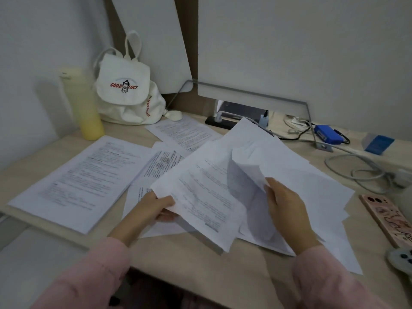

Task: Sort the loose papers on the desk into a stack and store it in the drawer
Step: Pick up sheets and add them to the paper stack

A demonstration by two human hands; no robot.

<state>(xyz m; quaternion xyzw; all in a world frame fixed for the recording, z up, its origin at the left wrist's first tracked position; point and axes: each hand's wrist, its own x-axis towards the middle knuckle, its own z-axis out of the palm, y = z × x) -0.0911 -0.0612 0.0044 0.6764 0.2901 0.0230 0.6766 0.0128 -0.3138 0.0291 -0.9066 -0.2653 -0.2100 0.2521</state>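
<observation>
**Both hands grip loose papers over the tabletop.**

Both forearms, in pink sleeves, reach forward from the near edge. The left hand (159,207) lies low at centre-left, and the right hand (287,210) stands on edge at centre-right. The light wood tabletop (245,275) meets white wall panels at the rear. It carries a white backpack (128,90) and a yellow bottle (85,110) at rear left, a blue box (328,134) and a grey cable (356,172) at rear right, and a phone (388,219) at the right edge. A printed stack (84,177) lies flat at left. The left hand pinches the corner of a printed sheet (207,197), thumb on top. The right hand's fingers curl round the bent edge of a fanned pile of sheets (301,175) that rests partly on the tabletop.
</observation>
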